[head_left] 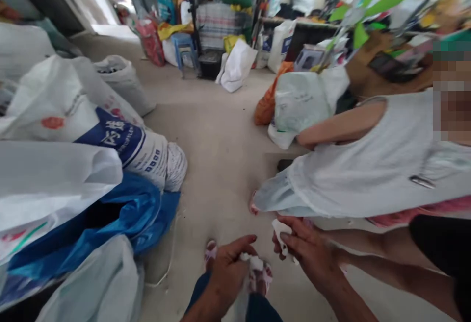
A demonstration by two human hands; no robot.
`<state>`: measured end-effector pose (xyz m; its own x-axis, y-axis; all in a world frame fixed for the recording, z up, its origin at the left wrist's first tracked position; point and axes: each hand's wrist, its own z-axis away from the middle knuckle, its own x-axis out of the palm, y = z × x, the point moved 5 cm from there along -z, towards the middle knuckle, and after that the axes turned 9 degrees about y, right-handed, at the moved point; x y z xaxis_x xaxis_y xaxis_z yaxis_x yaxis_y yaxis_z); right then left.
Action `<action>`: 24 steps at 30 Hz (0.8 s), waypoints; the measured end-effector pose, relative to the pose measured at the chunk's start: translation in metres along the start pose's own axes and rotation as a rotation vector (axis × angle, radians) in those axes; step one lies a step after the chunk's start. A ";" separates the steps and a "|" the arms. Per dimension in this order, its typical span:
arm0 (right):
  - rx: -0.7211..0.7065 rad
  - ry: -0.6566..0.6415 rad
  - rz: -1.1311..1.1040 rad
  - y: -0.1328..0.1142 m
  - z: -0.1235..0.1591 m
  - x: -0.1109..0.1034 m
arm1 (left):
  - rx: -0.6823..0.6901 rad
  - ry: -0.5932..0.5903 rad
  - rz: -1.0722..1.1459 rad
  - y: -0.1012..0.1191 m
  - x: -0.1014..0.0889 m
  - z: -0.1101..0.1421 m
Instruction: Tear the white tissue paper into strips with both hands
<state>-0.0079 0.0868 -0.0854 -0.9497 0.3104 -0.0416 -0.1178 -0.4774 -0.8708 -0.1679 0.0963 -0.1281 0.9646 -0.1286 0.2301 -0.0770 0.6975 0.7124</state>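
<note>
White scrap: one white scrap [254,263] is bunched in the left hand [228,277], at the bottom middle of the frame. An other white scrap [281,236] is just to the right, at the right hand [308,254].
Left hand: curled up, with the fingers and thumb pinching the scrap.
Right hand: fingers close together, bent over the edge of its scrap.
Nearby: a person in a white top [368,177] bends over at the right. A second arm [382,244] reaches in from the right, close to the right hand. Pink sandals [262,279] are under the hands. A blue sack [121,219] and white woven sacks [47,111] lie on the floor [224,140] at the left.
Could go wrong: a loose pinch could drop a small scrap. That close arm could bump the right hand. A thin white cord [164,268] on the floor could catch a foot.
</note>
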 end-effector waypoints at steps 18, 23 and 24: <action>-0.581 1.084 0.427 -0.008 0.197 -0.175 | -0.068 -0.377 -0.136 -0.028 0.197 0.106; -0.696 1.114 0.427 0.006 0.213 -0.190 | -0.066 -0.454 -0.180 -0.061 0.228 0.119; -0.598 1.094 0.320 0.013 0.211 -0.195 | -0.065 -0.469 -0.189 -0.068 0.233 0.120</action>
<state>0.1145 -0.1530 0.0150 -0.1474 0.8960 -0.4189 0.4880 -0.3025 -0.8188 0.0316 -0.0655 -0.0433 0.7422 -0.5488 0.3846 0.1179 0.6719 0.7313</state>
